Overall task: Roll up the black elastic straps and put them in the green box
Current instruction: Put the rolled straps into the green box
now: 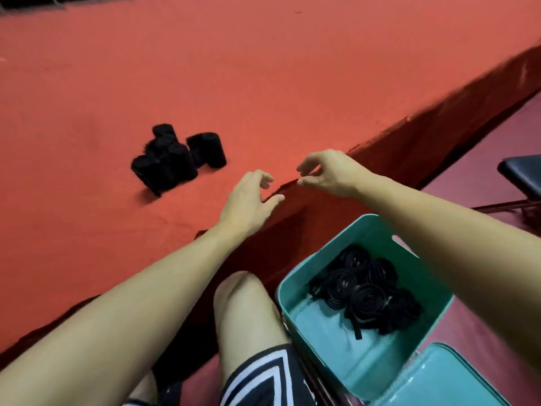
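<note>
Several rolled-up black elastic straps (364,294) already sit coiled in the teal-green plastic box (295,291) at the lower right of the frame, bunched toward its far end. A second batch, a cluster of black cylinder-shaped strap rolls (175,161), stands on the red felt-covered table (263,83) left of centre, well apart from the box.

Both hands are up at the table's near edge, mid-frame. Left hand (248,197) hovers palm down with fingers loosely curled and thumb stuck out, and I can't see anything in it. Right hand (328,174) has thumb and forefinger nearly pinched together right at the edge; something thin and dark runs between the two hands there, but it's too blurry to say whether it's a strap or just the table's edge.

Lower centre there's a bare knee (240,300) and black-and-white striped shorts (263,379), just beside the box. Far right, a black padded seat (524,174).
</note>
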The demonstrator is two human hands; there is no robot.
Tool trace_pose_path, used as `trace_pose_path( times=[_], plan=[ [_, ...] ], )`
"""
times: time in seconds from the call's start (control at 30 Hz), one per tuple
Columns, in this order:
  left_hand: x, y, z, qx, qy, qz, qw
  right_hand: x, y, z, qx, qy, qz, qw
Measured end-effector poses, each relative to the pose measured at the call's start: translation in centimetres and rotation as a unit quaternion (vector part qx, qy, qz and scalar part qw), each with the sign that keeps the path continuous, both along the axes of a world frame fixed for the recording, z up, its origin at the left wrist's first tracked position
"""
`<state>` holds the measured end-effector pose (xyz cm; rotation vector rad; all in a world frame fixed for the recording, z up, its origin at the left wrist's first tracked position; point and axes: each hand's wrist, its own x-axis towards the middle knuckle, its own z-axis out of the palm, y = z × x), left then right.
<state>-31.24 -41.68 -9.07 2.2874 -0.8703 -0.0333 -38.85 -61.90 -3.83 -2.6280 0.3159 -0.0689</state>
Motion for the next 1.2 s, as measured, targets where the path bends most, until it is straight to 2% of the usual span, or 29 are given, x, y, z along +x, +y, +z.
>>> trace_pose_path(
  times=[0.3, 0.43, 0.53, 0.63, 0.97, 1.2],
  plan=[
    [9.2, 11.7, 4.0, -0.028, -0.081, 0.169, 0.982, 12.7, 8.6, 1.2, -0.022, -0.012, 0.055, 0.998],
    [12.3, 15.4, 4.2, -0.012, -0.046, 0.238, 0.970, 16.8, 10.2, 0.2, -0.021, -0.022, 0.031, 0.999],
    [14.4, 16.9, 3.4, -0.002, 0.023, 0.235, 0.972, 19.3, 10.5, -0.1, 0.002, -0.021, 0.023, 1.000],
    [15.8, 17.3, 3.0, 0.011, 0.052, 0.218, 0.975, 21.4, 10.3, -0.1, 0.010, -0.003, 0.026, 1.000],
    [17.7, 16.4, 3.0, 0.077, 0.021, 0.199, 0.977, 23.9, 10.3, 0.1, -0.020, 0.035, 0.088, 0.995],
    [17.3, 17.0, 3.2, 0.088, 0.037, 0.226, 0.969, 22.3, 9.9, -0.1, 0.006, -0.011, 0.094, 0.996]
  ],
)
